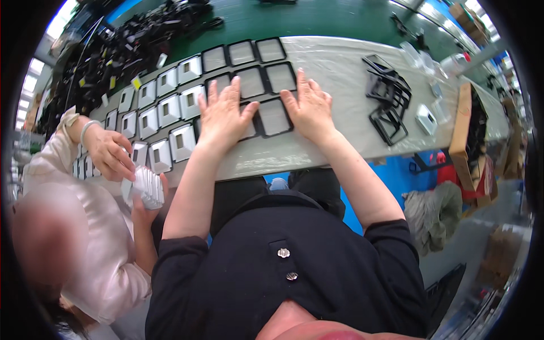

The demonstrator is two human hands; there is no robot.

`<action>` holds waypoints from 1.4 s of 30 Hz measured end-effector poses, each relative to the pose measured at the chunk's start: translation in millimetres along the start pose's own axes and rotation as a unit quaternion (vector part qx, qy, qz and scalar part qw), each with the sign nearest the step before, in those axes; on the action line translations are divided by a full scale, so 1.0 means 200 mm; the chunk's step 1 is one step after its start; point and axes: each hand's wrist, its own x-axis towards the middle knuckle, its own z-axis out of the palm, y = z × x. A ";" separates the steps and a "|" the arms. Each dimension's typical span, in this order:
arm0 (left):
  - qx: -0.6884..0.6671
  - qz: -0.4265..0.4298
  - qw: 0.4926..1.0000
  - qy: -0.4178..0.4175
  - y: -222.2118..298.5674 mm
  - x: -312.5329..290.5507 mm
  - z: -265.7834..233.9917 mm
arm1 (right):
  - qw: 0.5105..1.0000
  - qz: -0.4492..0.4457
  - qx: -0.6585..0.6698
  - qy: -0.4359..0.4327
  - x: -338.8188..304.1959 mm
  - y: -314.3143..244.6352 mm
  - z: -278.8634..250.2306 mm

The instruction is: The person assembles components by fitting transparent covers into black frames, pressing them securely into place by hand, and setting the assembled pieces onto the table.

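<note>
The room had a glossy green floor (326,24) beyond the table (334,65), and blue flooring showed beneath its near side. The table ran across the view under a pale grey cover, shiny and rippled along the near edge. A tangled dark heap (144,33) filled the far left, dotted with yellow tags. A co-worker (105,226) in a satiny cream top sat at the left, holding a bundle of thin white pieces (148,190). At the right stood a brown cardboard box (462,124), open and holding dark things, with a crumpled grey cloth (433,215) below it. The left hand (226,118) lay palm down over the frames (265,80), its fingers spread and thumb out, gripping nothing visible. The right hand (311,110) rested at their right edge, fingers nearly straight and closer together, thumb apart at a corner, also without a visible grip. Those frames, black, rectangular and round-cornered, lay in close rows mid-table; white raised blocks (169,110) with dark windows continued the rows leftward. More black frames were piled loosely at the right, near a single white block (426,120).
</note>
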 end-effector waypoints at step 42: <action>-0.114 0.309 0.942 -0.058 0.79 0.01 0.15 | 0.793 0.188 -0.022 -0.579 -0.77 1.59 0.40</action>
